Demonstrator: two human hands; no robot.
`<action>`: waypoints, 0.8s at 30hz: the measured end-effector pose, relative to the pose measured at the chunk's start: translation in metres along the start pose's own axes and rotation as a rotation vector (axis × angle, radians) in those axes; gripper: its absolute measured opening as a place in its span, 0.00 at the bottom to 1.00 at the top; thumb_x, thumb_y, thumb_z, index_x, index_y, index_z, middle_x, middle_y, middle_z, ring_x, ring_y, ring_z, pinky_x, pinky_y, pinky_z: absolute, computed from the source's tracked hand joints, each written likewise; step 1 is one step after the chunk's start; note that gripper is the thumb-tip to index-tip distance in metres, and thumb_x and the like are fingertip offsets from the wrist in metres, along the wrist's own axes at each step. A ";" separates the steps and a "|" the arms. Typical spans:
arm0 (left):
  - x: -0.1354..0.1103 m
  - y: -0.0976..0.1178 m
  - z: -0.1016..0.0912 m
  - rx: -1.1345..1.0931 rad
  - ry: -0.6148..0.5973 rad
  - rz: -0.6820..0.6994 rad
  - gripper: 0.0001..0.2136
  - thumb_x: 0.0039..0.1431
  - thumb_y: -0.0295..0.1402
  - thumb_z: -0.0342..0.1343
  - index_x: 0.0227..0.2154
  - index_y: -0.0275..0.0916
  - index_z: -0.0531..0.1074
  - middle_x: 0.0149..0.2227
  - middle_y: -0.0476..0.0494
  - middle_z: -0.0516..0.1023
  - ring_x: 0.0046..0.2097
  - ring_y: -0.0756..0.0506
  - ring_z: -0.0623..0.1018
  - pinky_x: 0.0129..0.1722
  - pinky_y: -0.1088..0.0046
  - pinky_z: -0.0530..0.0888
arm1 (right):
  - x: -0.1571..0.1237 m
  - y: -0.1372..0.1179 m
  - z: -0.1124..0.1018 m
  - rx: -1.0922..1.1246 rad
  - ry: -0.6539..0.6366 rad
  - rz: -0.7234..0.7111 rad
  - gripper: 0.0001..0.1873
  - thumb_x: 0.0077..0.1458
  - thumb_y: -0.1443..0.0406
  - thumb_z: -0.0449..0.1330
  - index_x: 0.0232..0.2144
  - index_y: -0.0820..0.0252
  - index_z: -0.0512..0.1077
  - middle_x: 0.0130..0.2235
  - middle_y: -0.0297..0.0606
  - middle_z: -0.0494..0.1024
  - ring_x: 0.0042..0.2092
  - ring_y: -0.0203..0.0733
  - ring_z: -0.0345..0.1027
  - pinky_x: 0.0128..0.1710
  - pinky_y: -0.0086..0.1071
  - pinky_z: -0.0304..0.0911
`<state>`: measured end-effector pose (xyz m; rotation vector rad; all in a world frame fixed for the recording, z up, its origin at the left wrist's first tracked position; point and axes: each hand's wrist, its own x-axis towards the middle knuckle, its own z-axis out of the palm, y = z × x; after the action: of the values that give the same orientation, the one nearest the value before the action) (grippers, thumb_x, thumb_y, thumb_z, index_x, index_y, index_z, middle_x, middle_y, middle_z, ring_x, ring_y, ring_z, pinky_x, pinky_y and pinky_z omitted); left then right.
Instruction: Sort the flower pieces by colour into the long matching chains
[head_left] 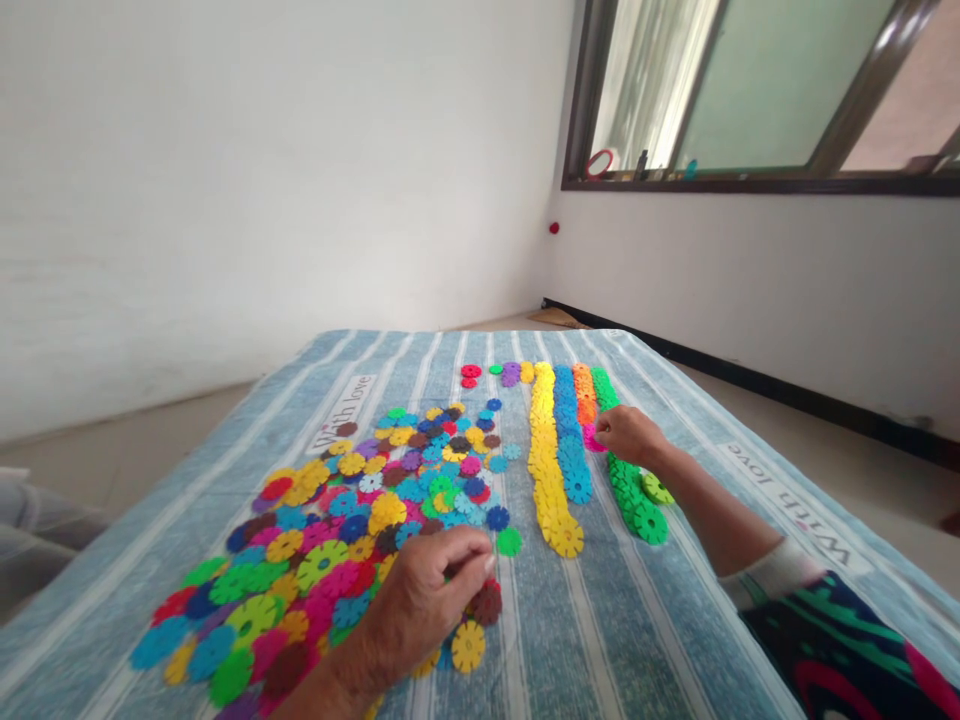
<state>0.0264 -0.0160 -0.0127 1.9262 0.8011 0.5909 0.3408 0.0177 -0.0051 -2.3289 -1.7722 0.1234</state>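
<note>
My left hand (427,590) is closed, thumb against fingers, just above the near right side of a mixed heap of colourful notched plastic interlocking discs (322,565). What its fingers hold, if anything, is hidden. My right hand (634,434) pinches at a pink interlocking disc (593,437) below the short orange row (584,395). Left of it run a blue row (573,440) and a long yellow row (547,460) of overlapping discs. A green row (628,490) passes partly under the right hand, with a lime disc (658,488) beside it.
A striped blue-and-white cloth (540,640) covers the table. At its far side lie red discs (470,372), a purple stack (511,374) and a small green disc (496,370). White walls and a window (765,90) stand beyond.
</note>
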 end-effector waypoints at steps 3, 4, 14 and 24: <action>-0.001 -0.001 0.000 0.028 -0.016 0.019 0.13 0.59 0.34 0.49 0.20 0.40 0.68 0.20 0.50 0.78 0.23 0.50 0.76 0.27 0.78 0.72 | 0.002 -0.001 0.002 -0.001 0.009 0.010 0.10 0.46 0.71 0.55 0.24 0.61 0.78 0.27 0.39 0.77 0.31 0.39 0.68 0.26 0.28 0.50; -0.001 -0.002 0.000 0.041 -0.022 0.028 0.13 0.59 0.34 0.48 0.20 0.40 0.68 0.20 0.50 0.78 0.23 0.50 0.76 0.27 0.78 0.72 | 0.002 0.000 0.003 0.002 0.022 0.018 0.10 0.46 0.70 0.56 0.25 0.60 0.78 0.29 0.39 0.77 0.32 0.40 0.69 0.27 0.28 0.50; 0.003 -0.012 -0.018 0.252 0.261 0.092 0.10 0.56 0.33 0.50 0.23 0.38 0.72 0.21 0.51 0.75 0.25 0.51 0.74 0.27 0.80 0.68 | -0.052 -0.025 -0.005 0.135 0.206 -0.021 0.14 0.57 0.63 0.51 0.30 0.59 0.76 0.26 0.36 0.76 0.30 0.39 0.69 0.28 0.28 0.52; 0.010 -0.047 -0.055 0.188 0.532 0.037 0.08 0.55 0.34 0.51 0.24 0.37 0.72 0.22 0.50 0.76 0.26 0.50 0.75 0.29 0.77 0.69 | -0.148 -0.100 0.056 0.427 -0.046 -0.685 0.18 0.65 0.63 0.45 0.30 0.57 0.72 0.26 0.34 0.75 0.28 0.35 0.69 0.29 0.26 0.55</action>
<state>-0.0175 0.0395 -0.0291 1.9779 1.1880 1.1108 0.1948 -0.0927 -0.0472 -1.3620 -2.1929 0.3945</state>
